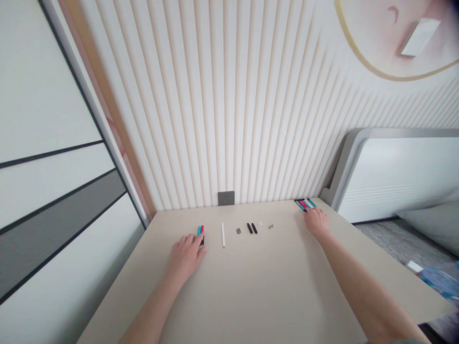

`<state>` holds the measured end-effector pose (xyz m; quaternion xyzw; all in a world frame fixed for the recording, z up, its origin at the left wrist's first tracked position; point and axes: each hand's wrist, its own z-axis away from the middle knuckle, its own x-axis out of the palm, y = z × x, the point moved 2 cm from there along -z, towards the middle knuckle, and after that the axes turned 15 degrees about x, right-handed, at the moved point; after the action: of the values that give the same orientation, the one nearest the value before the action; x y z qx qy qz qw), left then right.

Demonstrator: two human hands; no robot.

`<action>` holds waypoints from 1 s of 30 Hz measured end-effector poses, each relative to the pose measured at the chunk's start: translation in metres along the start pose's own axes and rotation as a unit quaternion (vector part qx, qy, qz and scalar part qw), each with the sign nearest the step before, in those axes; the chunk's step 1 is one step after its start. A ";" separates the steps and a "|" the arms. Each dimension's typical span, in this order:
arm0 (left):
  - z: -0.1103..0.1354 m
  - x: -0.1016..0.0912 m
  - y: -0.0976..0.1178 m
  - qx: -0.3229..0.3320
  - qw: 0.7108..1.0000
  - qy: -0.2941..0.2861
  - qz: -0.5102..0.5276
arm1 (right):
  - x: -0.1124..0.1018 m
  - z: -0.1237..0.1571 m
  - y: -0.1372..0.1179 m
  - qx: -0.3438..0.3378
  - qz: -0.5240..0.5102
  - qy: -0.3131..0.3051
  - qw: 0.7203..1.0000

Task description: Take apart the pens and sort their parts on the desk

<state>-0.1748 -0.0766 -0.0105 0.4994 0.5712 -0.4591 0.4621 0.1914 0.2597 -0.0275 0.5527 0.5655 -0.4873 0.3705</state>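
Observation:
At the left of the table, my left hand (185, 255) lies with its thumb apart from the fingers. Its index finger rests over a blue pen barrel (199, 230) and a pink pen barrel (202, 228), whose lower parts it partly hides. At the far right corner, my right hand (316, 220) has its fingers curled down at the near end of a row of coloured pens (303, 204). Between the hands lie a white stick-like tube (223, 235), small grey pieces (238, 231), two black pen parts (252, 228) and small metallic pieces (270, 226).
The beige table (251, 286) meets a ribbed wall (215, 105) with a grey socket (226, 198) just above its back edge. A white cabinet (46, 215) stands on the left. On the right are a bed headboard (398, 172) and a pillow (433, 224).

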 end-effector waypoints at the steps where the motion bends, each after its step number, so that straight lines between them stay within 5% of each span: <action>1: 0.000 0.000 0.000 -0.001 1.000 0.000 0.000 | 0.006 -0.003 0.010 0.005 0.009 -0.007 1.000; 19: -0.001 -0.002 0.002 -0.009 1.000 -0.002 0.010 | 0.044 -0.011 0.028 -0.018 -0.010 0.004 1.000; 25: 0.000 -0.003 0.002 -0.011 1.000 0.002 0.015 | 0.043 -0.011 0.028 0.006 -0.034 -0.031 0.999; 30: 0.001 0.000 0.002 -0.006 1.000 0.010 0.015 | 0.028 -0.002 0.029 0.036 -0.121 0.036 0.991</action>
<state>-0.1729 -0.0777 -0.0109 0.5100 0.5708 -0.4434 0.4663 0.2170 0.2670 -0.0583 0.5101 0.6233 -0.5285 0.2682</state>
